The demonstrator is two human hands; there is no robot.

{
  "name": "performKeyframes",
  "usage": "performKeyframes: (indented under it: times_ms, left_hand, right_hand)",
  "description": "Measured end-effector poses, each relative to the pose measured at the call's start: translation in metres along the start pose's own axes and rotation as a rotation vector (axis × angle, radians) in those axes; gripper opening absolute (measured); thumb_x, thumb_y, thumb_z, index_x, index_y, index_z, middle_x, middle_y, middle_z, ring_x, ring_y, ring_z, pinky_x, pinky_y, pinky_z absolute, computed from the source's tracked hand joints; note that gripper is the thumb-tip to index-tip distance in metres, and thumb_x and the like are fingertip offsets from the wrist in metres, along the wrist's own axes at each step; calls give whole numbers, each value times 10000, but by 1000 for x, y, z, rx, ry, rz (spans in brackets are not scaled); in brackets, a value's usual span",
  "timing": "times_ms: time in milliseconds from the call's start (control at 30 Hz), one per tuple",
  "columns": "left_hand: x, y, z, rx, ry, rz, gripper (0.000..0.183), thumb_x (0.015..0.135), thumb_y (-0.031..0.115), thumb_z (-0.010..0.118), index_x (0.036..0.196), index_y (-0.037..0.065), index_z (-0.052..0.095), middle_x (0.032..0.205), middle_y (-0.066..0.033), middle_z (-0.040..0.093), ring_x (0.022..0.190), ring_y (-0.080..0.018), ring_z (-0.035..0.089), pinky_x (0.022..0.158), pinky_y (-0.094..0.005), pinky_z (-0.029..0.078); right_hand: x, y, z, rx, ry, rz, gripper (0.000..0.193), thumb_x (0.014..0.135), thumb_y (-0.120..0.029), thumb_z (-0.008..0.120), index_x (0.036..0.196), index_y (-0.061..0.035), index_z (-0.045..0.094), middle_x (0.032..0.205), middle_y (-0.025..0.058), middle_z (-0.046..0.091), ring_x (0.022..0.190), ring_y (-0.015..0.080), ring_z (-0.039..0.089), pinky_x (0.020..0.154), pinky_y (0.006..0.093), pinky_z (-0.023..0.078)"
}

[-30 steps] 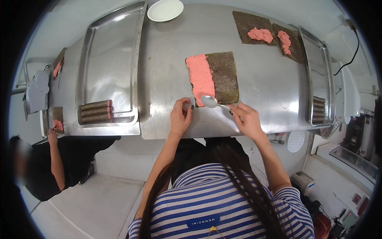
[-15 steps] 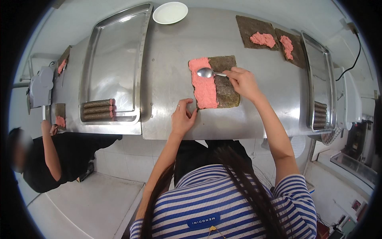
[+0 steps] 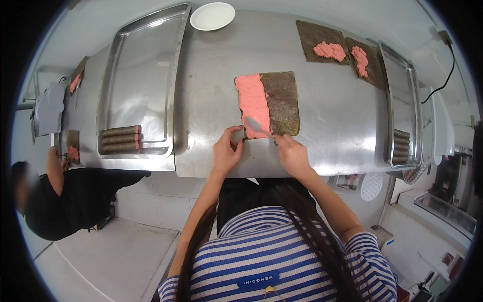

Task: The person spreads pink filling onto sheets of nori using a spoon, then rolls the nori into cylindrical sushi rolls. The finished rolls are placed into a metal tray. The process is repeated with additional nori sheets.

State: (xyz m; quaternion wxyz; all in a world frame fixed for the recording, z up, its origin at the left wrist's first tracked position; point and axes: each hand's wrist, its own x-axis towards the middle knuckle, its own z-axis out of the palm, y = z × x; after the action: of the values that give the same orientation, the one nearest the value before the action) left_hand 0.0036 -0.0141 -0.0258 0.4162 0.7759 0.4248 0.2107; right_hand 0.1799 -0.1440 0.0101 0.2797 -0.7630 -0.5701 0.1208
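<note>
A dark nori sheet [image 3: 283, 95] lies flat on the steel table in front of me. Pink paste [image 3: 251, 95] covers its left part in a long band, and the right part is bare. My right hand [image 3: 293, 155] grips the handle of a metal spoon [image 3: 257, 125], whose bowl is on the paste near the sheet's near edge. Beside the near left corner, my left hand [image 3: 227, 152] has its fingers bent and apart, with fingertips at the sheet's edge.
A steel tray [image 3: 173, 110] at left holds several nori rolls [image 3: 119, 140]; another tray [image 3: 388, 100] with rolls stands at right. Two nori sheets [image 3: 317, 38] with paste lumps lie far right. A white bowl [image 3: 213, 16] sits at the back. Another person [image 3: 75, 196] works at far left.
My right hand has drawn the spoon toward me, from the far part of the paste band to its near end. My left hand stays by the near left corner.
</note>
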Motion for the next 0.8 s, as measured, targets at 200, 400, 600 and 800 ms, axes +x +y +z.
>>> performKeyframes:
  times_ms: [200,400,600,800]
  left_hand:
    - [-1,-7,1,-40,-5,-8,383,756,64,646,1123,119,553,702,-56,605,511,-172,567,529,-310,455]
    - [0,-3,0,-77,10,29,386,758,52,630,1130,106,544,847,-55,659,535,-167,582,548,-305,476]
    - [0,-4,-2,-54,-41,-4,423,758,45,625,1160,96,507,1025,-41,671,561,-160,596,562,-302,487]
    - [-1,-9,3,-75,15,30,434,773,29,602,1178,71,451,1076,-46,665,563,-168,611,566,-309,495]
  right_hand:
    - [-19,-11,4,37,48,121,284,804,-40,557,1083,-43,610,854,120,583,707,324,616,607,413,511]
    - [-30,-21,19,52,-4,133,324,804,-24,548,1123,-47,598,878,126,586,730,332,613,614,407,504]
    - [-24,-17,14,84,49,189,319,804,-56,564,1120,-68,605,899,102,604,742,324,623,628,409,521]
    - [-4,-14,-8,191,12,9,315,773,5,547,1068,-48,646,787,113,564,676,324,578,596,409,478]
